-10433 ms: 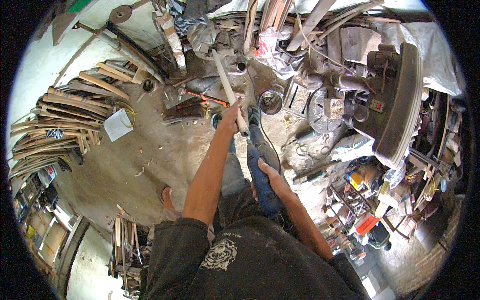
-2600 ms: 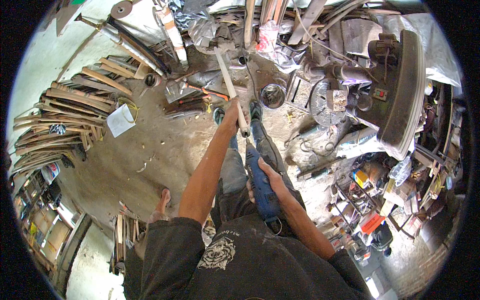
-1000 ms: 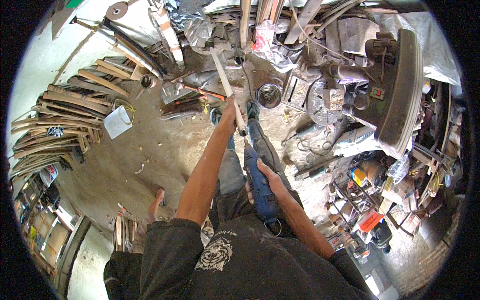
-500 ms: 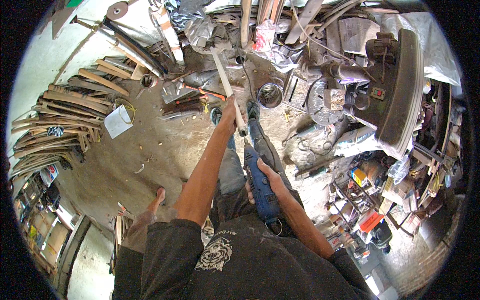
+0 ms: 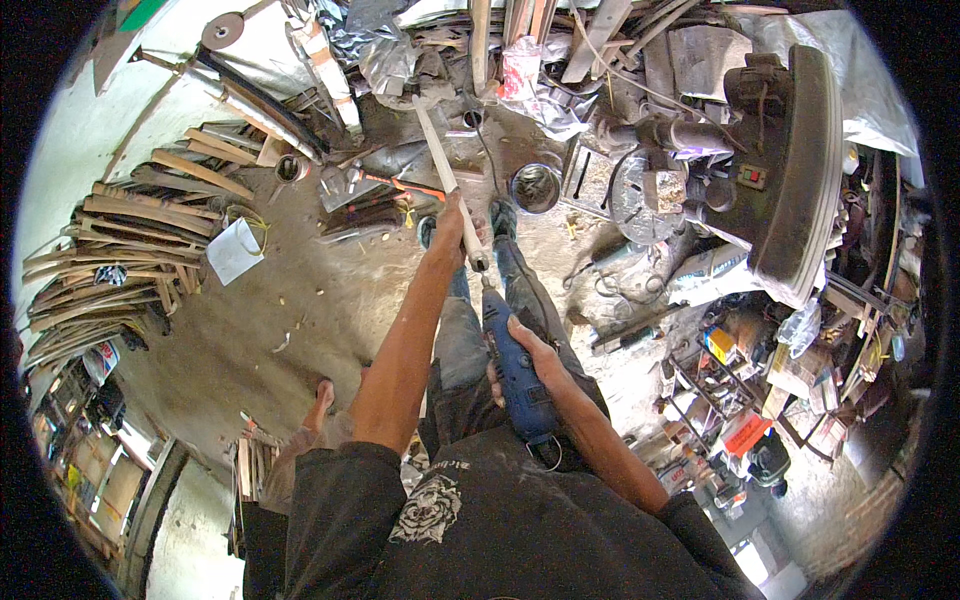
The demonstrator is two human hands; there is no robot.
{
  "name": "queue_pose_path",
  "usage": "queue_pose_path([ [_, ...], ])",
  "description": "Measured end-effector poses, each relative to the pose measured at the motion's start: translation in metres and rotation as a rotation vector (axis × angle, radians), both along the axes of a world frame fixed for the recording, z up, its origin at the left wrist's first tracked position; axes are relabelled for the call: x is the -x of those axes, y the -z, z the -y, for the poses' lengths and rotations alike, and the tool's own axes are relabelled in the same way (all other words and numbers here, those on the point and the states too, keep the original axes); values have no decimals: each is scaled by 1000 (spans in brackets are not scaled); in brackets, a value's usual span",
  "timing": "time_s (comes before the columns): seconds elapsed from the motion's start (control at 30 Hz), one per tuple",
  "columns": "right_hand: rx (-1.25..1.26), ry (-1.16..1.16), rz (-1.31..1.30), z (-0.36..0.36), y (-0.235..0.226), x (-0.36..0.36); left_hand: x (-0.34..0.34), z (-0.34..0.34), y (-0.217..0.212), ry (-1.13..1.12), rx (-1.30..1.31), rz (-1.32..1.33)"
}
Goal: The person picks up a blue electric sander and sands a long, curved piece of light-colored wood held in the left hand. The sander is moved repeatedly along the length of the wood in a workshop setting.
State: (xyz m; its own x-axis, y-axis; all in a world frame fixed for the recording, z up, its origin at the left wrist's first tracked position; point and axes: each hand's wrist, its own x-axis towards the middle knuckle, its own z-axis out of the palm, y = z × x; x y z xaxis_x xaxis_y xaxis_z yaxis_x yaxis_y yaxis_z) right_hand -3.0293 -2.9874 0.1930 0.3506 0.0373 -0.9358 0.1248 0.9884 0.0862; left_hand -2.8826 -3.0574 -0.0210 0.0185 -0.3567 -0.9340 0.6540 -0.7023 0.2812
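Pale rod [image 5: 436, 150], upper centre of frame, is gripped by left hand [image 5: 456, 222], fingers wrapped around it. Blue power tool [image 5: 524, 388], centre, is clamped in right hand [image 5: 541, 358], tip at rod's lower end. Wood strips [image 5: 150, 207] are stacked at left.

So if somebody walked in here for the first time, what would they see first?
Probably the blue power tool in the right hand, its tip close to the end of the long pale rod in the left hand. Next, perhaps the big dark machine at the upper right. Many wooden strips crowd the left side.
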Motion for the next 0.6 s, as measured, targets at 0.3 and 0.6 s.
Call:
queue_pose_path([
  [0.3,16,-3,-5,1,1,-1,0,2,-3,-25,-58,-37],
  [0.6,27,-17,-8,2,-1,-1,0,2,-2,2,-41,-24],
])
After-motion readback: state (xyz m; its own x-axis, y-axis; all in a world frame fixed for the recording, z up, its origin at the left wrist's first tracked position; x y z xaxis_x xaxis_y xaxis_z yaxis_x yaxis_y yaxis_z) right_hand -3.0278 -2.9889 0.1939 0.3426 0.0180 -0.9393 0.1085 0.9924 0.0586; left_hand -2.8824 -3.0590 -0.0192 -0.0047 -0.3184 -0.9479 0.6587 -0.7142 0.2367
